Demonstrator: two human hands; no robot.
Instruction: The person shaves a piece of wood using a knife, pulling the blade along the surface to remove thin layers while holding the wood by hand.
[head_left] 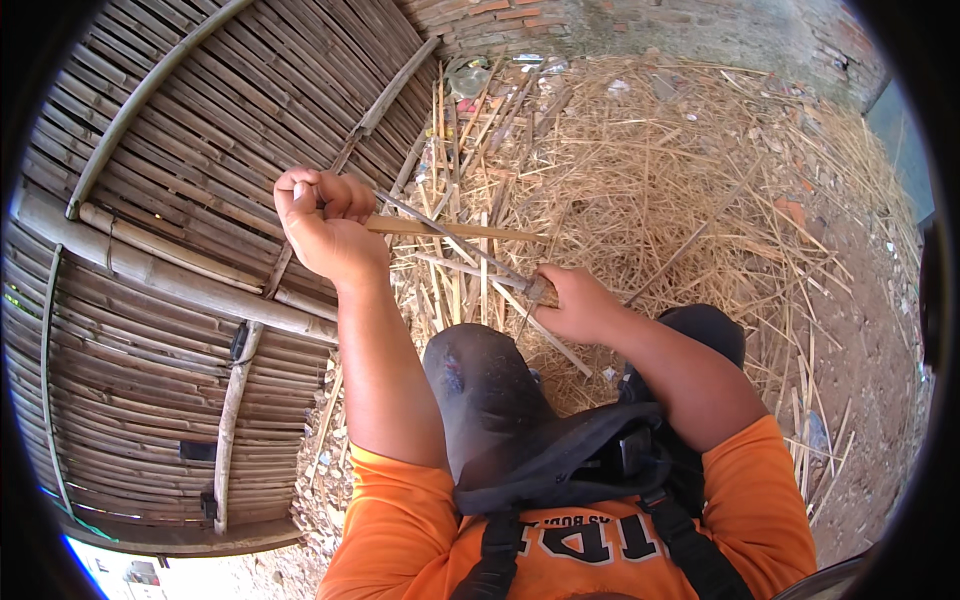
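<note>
My left hand (pixel 335 225) is raised at the left, its fingers closed around one end of a flat bamboo strip (pixel 490 233). The strip points to the right, above the straw. Lower down, my right hand (pixel 582 305) grips the wooden handle of a long thin knife (pixel 462 243). Its narrow blade slants up and left toward my left hand and crosses the strip. I cannot tell whether blade and strip touch.
A bamboo slat wall (pixel 180 190) stands close on the left. Bamboo shavings and strips (pixel 650 160) cover the ground ahead, up to a brick wall (pixel 680 30). My bent knee (pixel 480 370) is below the knife. Bare dirt (pixel 870 330) shows at right.
</note>
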